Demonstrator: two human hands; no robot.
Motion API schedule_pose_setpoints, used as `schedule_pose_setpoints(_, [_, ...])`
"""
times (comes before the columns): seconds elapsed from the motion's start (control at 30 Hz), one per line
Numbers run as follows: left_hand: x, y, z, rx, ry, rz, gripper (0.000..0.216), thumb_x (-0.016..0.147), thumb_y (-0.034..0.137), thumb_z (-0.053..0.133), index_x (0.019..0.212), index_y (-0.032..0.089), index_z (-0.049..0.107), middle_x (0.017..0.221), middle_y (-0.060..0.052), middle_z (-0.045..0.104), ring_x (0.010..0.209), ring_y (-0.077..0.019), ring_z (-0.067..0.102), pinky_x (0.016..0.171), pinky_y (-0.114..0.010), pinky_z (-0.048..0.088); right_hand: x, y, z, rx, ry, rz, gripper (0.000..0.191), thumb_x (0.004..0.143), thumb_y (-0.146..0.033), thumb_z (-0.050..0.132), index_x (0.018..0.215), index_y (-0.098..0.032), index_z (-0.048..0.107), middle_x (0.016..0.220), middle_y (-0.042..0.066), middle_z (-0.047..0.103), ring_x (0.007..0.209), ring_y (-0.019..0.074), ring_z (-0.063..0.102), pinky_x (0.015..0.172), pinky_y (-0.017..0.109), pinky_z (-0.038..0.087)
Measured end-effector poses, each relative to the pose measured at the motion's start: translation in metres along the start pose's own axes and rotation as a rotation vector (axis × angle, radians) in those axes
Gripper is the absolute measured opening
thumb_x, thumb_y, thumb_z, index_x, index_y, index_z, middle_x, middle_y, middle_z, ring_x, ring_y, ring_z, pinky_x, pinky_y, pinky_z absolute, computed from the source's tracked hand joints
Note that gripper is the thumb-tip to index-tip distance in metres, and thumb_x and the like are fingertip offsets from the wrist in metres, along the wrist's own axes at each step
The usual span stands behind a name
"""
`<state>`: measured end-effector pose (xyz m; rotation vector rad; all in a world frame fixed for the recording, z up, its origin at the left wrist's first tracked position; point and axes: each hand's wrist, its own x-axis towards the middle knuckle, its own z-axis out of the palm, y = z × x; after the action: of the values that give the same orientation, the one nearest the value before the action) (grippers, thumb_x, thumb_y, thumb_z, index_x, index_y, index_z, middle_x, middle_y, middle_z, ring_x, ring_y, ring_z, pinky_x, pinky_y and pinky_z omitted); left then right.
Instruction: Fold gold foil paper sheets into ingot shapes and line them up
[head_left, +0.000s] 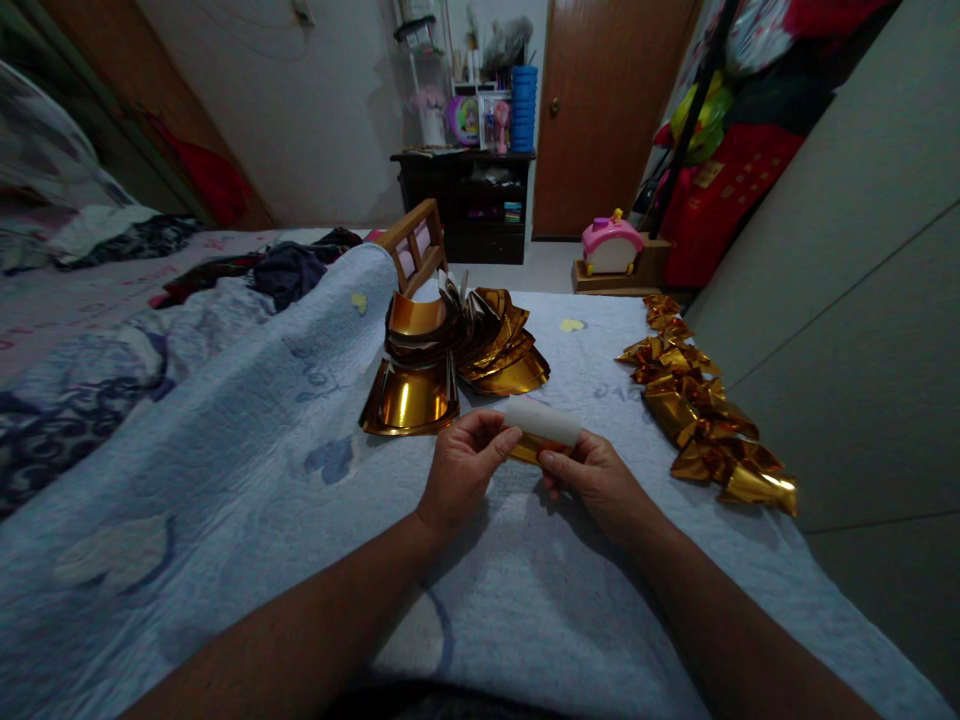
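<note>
Between my two hands is a small sheet of gold foil paper (544, 418), its white back curled over toward the top and its gold side showing below. My left hand (469, 460) pinches the sheet's left end between thumb and fingers. At the right end, my right hand (589, 475) grips the lower edge the same way. Just beyond my left hand lies a stack of curved gold foil sheets (416, 395), with more fanned sheets (506, 345) beside it. A row of folded gold foil pieces (694, 400) runs along the right side.
All of this lies on a light blue quilted cover (330, 580). Rumpled clothes and bedding (285, 265) are at the left. A small wooden chair-like frame (414, 245) stands behind the stack, and a pink toy (611, 245) farther back. A pale cabinet (840, 330) borders the right.
</note>
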<state>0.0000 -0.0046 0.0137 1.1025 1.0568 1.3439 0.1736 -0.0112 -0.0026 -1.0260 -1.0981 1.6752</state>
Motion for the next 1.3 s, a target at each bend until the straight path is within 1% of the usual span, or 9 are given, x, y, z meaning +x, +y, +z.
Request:
schedule_pose_setpoints(0.13, [0.001,0.002,-0.001,0.027,0.011,-0.011,0.018,0.073,0.03,0.08,0.078,0.017,0.07,0.068,0.002,0.065,0.062,-0.0105,0.056,0.061,-0.023,0.047,0.0,0.0,0.0,-0.005,0.002,-0.011,0.043,0.077,-0.038,0.079,0.111,-0.015,0.067,0.062,-0.003,0.061,0.048,0.0101,0.052,0.047,0.024,0.046])
schedule_pose_setpoints(0.27, [0.001,0.002,-0.001,0.047,0.004,-0.007,0.016,0.075,0.03,0.079,0.075,0.017,0.07,0.066,0.002,0.063,0.06,-0.0102,0.054,0.06,-0.023,0.046,0.0,-0.001,0.001,-0.023,0.007,-0.015,0.041,0.077,-0.037,0.079,0.109,-0.014,0.067,0.061,-0.004,0.06,0.049,0.0094,0.051,0.048,0.023,0.044])
schedule_pose_setpoints(0.47, [0.001,0.0,0.0,0.062,0.005,0.015,0.013,0.076,0.027,0.078,0.076,0.018,0.07,0.07,0.001,0.067,0.064,-0.0122,0.06,0.066,-0.025,0.05,-0.001,-0.001,0.001,-0.009,0.006,0.0,0.045,0.076,-0.039,0.08,0.112,-0.017,0.065,0.064,-0.003,0.061,0.05,0.0106,0.053,0.047,0.024,0.044])
schedule_pose_setpoints(0.63, [0.0,-0.001,0.001,0.052,-0.011,0.001,0.017,0.075,0.03,0.079,0.076,0.016,0.069,0.071,0.0,0.068,0.068,-0.0134,0.061,0.067,-0.025,0.05,0.0,-0.001,0.002,0.002,0.056,-0.029,0.04,0.075,-0.041,0.08,0.105,-0.016,0.07,0.075,0.001,0.065,0.054,0.0101,0.052,0.049,0.025,0.046])
schedule_pose_setpoints(0.8, [0.0,-0.002,0.002,0.057,-0.012,-0.027,0.019,0.075,0.032,0.079,0.077,0.016,0.068,0.073,0.0,0.066,0.07,-0.0133,0.06,0.069,-0.025,0.049,0.001,-0.003,0.001,-0.053,0.099,-0.036,0.04,0.074,-0.04,0.08,0.104,-0.015,0.072,0.075,0.001,0.065,0.054,0.0101,0.05,0.05,0.024,0.044])
schedule_pose_setpoints(0.93, [0.003,-0.003,0.0,0.086,-0.061,-0.066,0.019,0.077,0.032,0.076,0.075,0.016,0.066,0.071,0.001,0.061,0.067,-0.0115,0.055,0.066,-0.023,0.045,0.002,-0.005,-0.002,-0.134,0.135,-0.024,0.04,0.075,-0.042,0.078,0.104,-0.014,0.072,0.075,0.002,0.066,0.055,0.0113,0.05,0.05,0.024,0.04])
schedule_pose_setpoints(1.07, [0.007,-0.01,-0.003,0.211,-0.06,-0.047,0.02,0.078,0.031,0.074,0.072,0.017,0.061,0.068,0.003,0.054,0.064,-0.0111,0.049,0.059,-0.022,0.039,0.002,-0.007,-0.006,-0.219,0.149,-0.057,0.039,0.081,-0.044,0.069,0.107,-0.015,0.073,0.078,0.003,0.069,0.06,0.0143,0.053,0.054,0.026,0.04])
schedule_pose_setpoints(1.2, [0.009,-0.016,-0.004,0.338,-0.076,-0.029,0.02,0.079,0.031,0.071,0.072,0.018,0.058,0.066,0.004,0.051,0.061,-0.0108,0.047,0.056,-0.022,0.036,0.003,-0.005,-0.01,-0.482,0.241,-0.157,0.026,0.083,-0.038,0.062,0.094,-0.016,0.072,0.083,0.005,0.071,0.075,0.0201,0.061,0.067,0.03,0.045])
schedule_pose_setpoints(1.3, [0.009,-0.017,-0.004,0.376,-0.076,-0.035,0.021,0.078,0.03,0.071,0.073,0.018,0.054,0.064,0.005,0.051,0.059,-0.0105,0.047,0.056,-0.021,0.036,0.003,-0.003,-0.012,-0.67,0.305,-0.187,0.018,0.085,-0.035,0.058,0.084,-0.018,0.066,0.082,0.005,0.069,0.075,0.0201,0.061,0.069,0.031,0.044])
